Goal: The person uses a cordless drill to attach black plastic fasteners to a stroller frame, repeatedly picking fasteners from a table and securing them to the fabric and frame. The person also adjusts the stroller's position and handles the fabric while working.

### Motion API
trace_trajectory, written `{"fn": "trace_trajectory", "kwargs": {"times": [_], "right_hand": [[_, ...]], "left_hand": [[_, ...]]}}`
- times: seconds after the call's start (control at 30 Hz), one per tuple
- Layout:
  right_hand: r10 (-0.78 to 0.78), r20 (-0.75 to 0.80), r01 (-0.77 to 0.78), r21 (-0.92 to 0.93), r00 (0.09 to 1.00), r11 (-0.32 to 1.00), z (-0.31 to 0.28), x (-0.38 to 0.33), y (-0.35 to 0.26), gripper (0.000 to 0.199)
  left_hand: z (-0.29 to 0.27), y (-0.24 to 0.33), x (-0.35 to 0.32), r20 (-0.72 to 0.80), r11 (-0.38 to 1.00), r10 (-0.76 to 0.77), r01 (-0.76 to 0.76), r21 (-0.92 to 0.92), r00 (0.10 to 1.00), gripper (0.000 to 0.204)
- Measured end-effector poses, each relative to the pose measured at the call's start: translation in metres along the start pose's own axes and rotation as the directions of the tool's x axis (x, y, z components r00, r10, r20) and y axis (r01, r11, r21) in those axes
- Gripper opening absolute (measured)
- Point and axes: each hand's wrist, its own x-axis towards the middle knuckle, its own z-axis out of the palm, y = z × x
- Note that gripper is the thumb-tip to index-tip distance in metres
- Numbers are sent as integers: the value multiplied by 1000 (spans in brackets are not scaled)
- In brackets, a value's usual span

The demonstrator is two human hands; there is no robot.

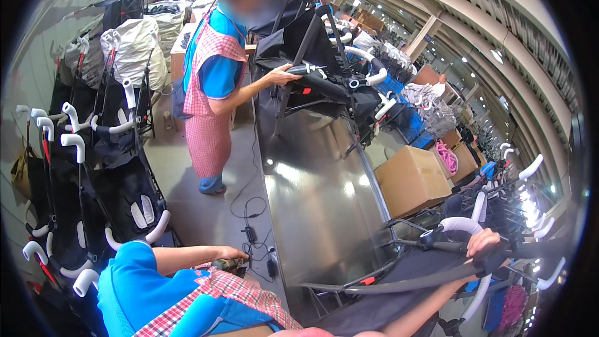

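A black folding stroller (399, 274) with dark fabric and white foam handles lies across the near end of the shiny metal workbench (324, 193). My right arm reaches over it, and my right hand (483, 241) is closed on the stroller's frame beside a curved white handle (458, 224). To the left, my left hand (233, 254) is low near my apron, closed around a small dark object (229, 264). My arm and apron partly hide that object, so its kind cannot be made out.
A co-worker (215, 81) stands across at the bench, holding a dark hand tool (306, 70) against another stroller (312, 43). Several strollers (112, 193) crowd the left side. Black cables (249, 234) trail along the bench's left edge. A cardboard box (412, 178) sits right.
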Motion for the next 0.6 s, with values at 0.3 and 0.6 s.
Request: {"fn": "trace_trajectory", "kwargs": {"times": [0.3, 0.6], "right_hand": [[-58, -389, 30, -77, 919, 997, 60, 11, 9, 75], [-3, -485, -73, -139, 875, 988, 92, 18, -12, 67]], "left_hand": [[5, -6, 23, 68, 995, -54, 48, 84, 996, 41], [41, 7, 33, 146, 975, -51, 18, 221, 988, 49]]}}
